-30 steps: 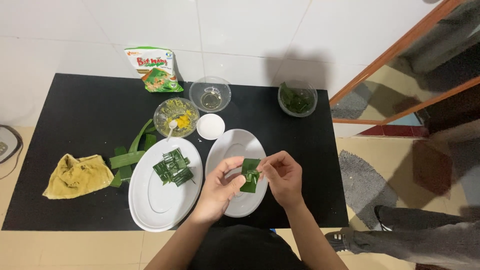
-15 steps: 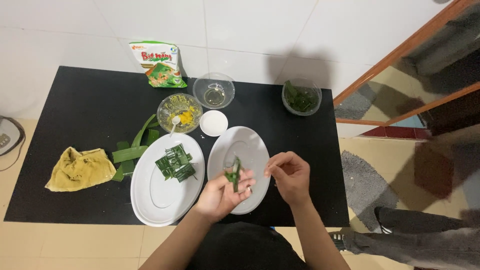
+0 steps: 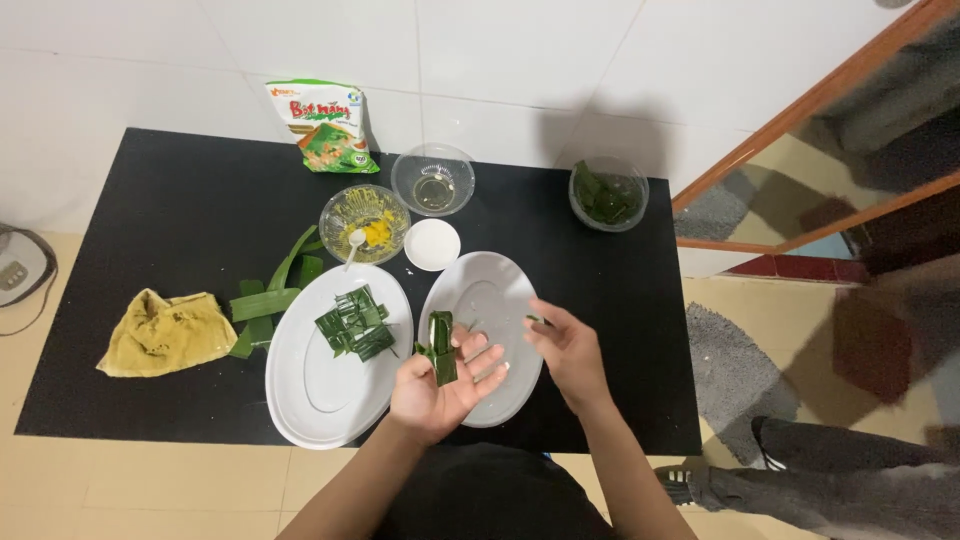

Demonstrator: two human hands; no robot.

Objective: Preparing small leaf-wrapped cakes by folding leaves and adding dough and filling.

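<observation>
The left hand (image 3: 440, 385) is lying palm-up, its grip spread, cradling a folded green leaf parcel (image 3: 440, 347) over the right-hand white oval plate (image 3: 500, 300). The right hand (image 3: 565, 345) is hovering beside it, fingertips loosely pinching a thin leaf sliver (image 3: 537, 320).

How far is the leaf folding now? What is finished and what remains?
Done: a few folded leaf parcels lie on the left oval plate. In hand: the left hand holds one folded leaf piece on its open palm over the right oval plate; the right hand is beside it. Left: loose leaf strips wait on the black table.
</observation>
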